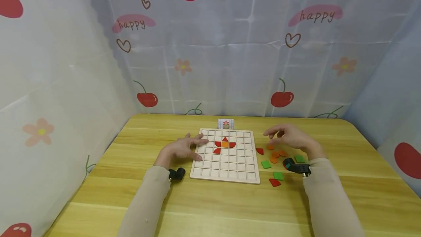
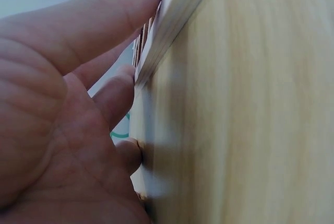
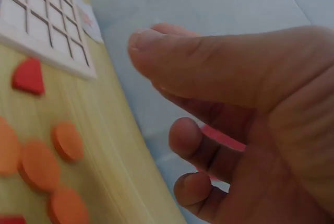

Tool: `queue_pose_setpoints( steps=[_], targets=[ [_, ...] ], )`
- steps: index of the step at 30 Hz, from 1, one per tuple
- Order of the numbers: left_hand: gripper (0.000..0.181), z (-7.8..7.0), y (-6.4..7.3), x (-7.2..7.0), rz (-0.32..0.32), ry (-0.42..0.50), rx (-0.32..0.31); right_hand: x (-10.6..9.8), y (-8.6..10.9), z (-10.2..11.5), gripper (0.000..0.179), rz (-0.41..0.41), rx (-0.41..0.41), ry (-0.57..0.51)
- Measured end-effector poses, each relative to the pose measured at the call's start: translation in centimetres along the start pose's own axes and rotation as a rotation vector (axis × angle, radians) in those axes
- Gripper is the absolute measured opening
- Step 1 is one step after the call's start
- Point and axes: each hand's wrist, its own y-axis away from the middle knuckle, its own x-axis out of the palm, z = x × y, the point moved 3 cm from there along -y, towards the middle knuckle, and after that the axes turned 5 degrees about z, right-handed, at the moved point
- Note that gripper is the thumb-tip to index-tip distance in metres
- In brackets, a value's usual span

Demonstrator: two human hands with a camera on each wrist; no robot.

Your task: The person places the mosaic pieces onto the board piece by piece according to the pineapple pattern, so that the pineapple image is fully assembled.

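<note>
1. left hand: released, fingers spread, thumb and fingertips reaching over the left side of the grid board. uneven pressure here could slide or tip it.
2. the grid board lies flat on the table, between the two hands. above its middle, an orange square is flanked by red pieces. a dragging finger or a jolt could shift them out of their cells.
3. picture card: just behind the board; were the board pushed back, the card could be nudged or covered.
4. loose pieces, right of the board: a red quarter-round near the edge, then green squares and orange discs. the discs crowd together, so a careless pinch might catch two or flick one aside.
5. right hand: raised over the discs, fingers loosely bent, grasping nothing that i can see. the black wrist device hangs near a green square and could sweep it away if lowered.
6. writing: from where i stand, the curtain reads "happy" at left and again at right. the card's marks are too small to read; no brand can be made out.
</note>
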Motion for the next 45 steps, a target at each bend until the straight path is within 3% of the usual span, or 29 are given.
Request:
queue_pose_setpoints(
  steps=[8,13,18,31,45],
  targets=[
    [0.073,0.2,-0.1,0.2,0.005,0.016,-0.001,-2.0,3.4,-4.3,0.036,-0.043,0.058,-0.062],
    [0.074,0.1,-0.1,0.1,0.003,0.016,0.01,-1.9,3.4,-6.6,0.041,-0.039,0.085,-0.095],
    [0.074,-0.1,0.1,0.0,0.008,0.023,0.012,-1.3,2.9,-7.7,0.046,0.001,0.152,-0.049],
    [0.073,-0.1,0.2,0.0,0.007,0.015,0.0,0.0,2.3,-8.0,0.042,0.127,0.138,-0.08],
    [0.074,0.1,-0.1,0.0,0.008,0.026,0.012,0.0,2.3,-7.3,0.033,0.119,0.168,-0.021]
  ],
)
